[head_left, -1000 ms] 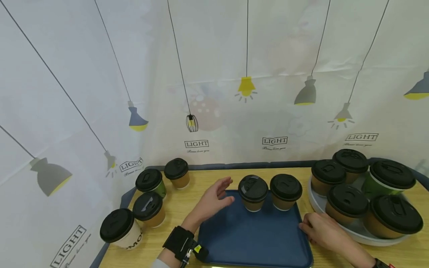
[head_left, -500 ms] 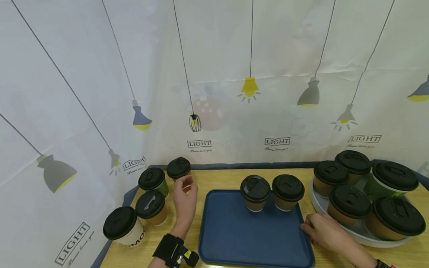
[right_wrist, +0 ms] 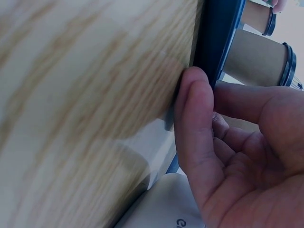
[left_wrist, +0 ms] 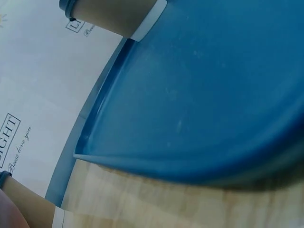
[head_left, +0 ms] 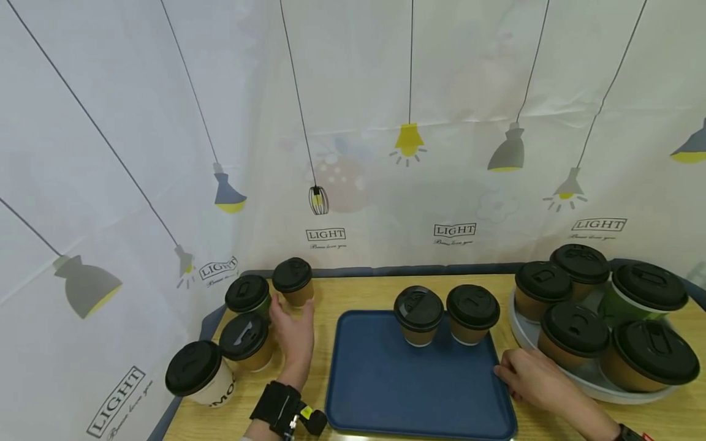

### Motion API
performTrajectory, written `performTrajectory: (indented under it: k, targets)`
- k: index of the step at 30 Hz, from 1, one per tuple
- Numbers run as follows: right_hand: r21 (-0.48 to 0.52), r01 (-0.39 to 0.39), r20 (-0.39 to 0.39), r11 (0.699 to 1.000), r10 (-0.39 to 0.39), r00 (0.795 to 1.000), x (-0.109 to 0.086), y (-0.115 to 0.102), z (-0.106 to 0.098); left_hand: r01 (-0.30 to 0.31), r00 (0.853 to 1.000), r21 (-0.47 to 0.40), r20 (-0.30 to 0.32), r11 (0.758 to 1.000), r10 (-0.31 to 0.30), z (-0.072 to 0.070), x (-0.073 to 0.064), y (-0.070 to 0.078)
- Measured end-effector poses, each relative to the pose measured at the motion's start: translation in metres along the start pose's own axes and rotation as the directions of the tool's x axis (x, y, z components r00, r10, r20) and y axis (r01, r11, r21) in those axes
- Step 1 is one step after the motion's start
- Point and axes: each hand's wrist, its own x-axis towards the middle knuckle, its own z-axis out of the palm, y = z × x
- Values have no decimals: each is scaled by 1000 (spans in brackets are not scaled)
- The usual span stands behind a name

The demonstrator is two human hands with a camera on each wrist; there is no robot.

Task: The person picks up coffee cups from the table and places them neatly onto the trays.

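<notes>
My left hand (head_left: pixel 295 334) reaches up to a brown paper cup with a black lid (head_left: pixel 293 282) at the back left. Its fingers and thumb are spread either side of the cup's lower part. The left wrist view catches the same cup (left_wrist: pixel 33 204) at the bottom left, with a bit of a finger over it. With thumb and index finger my right hand (head_left: pixel 532 378) pinches the right edge of a blue tray (head_left: pixel 408 392); the right wrist view shows this pinch on the rim. Two lidded brown cups, one left (head_left: pixel 419 315) and one right (head_left: pixel 472 313), stand at the tray's far side.
Left of the tray stand a green cup (head_left: pixel 248 294), a brown cup (head_left: pixel 245 340) and a white cup (head_left: pixel 200 373), all black-lidded. A round white tray (head_left: pixel 521 331) with several lidded cups sits at the right. A printed cloth (head_left: pixel 369 184) hangs behind the wooden table.
My left hand has moved left from above the tray to the back-left brown cup, its fingers spreading over the last half second. The right hand stays at the tray's edge.
</notes>
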Motion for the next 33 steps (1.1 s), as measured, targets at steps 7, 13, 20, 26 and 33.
performTrajectory:
  k: [7,13,20,26,33]
  targets:
    - [16,-3,2,1000,3,1000,0,2,-1,31,999,-14,41,999,-31,9,13,-6]
    - [28,-8,5,1000,7,1000,0,2,-1,47,999,-4,-11,999,-47,19,31,-8]
    - [35,-1,4,999,1,1000,-1,1,-2,111,994,10,-24,994,-111,24,46,-10]
    - [37,-2,5,999,2,1000,-1,0,-2,108,993,10,-49,994,-107,28,52,-10]
    - [50,1,5,999,-2,1000,-1,2,-1,92,991,29,-96,995,-89,34,56,-12]
